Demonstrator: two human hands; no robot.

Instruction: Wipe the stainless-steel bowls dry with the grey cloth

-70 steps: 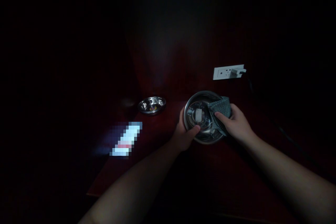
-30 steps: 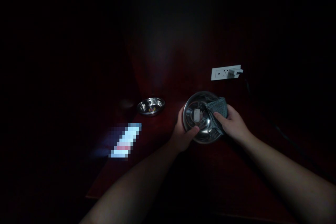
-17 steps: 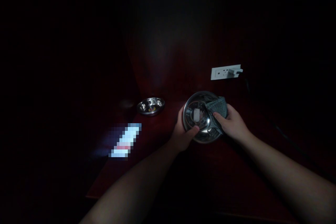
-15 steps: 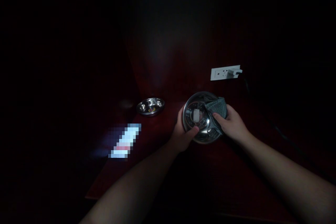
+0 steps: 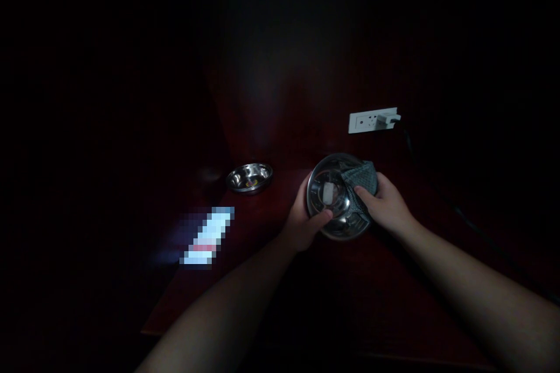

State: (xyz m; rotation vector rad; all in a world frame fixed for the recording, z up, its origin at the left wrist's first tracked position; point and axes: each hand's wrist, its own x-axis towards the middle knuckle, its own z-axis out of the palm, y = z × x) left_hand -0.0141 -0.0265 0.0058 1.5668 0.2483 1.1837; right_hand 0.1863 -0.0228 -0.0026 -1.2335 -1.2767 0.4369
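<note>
A shiny steel bowl (image 5: 339, 224) is tilted with its inside toward me, a pale label (image 5: 328, 193) on its bottom. My left hand (image 5: 305, 222) grips its left side, thumb over the rim and the other fingers hidden behind. On the opposite side, my right hand (image 5: 388, 201) is closed on a grey-green cloth (image 5: 361, 178). That cloth is folded over the bowl's right rim and reaches into the inside, pinched under my right thumb. Behind the bowl, my other right fingers are out of sight.
Shallow steel dishes (image 5: 249, 179), seemingly stacked, sit left of the bowl on the dark red table (image 5: 258, 218). A bright, pixelated screen-like shape (image 5: 207, 238) lies nearer the left edge. On the wall is a socket panel (image 5: 373, 120) with a plugged-in adapter (image 5: 388, 119) and dark cable (image 5: 408, 140).
The view has shifted slightly. Both hands keep their hold on the bowl and cloth, and the bowl sits marginally further right in view.
</note>
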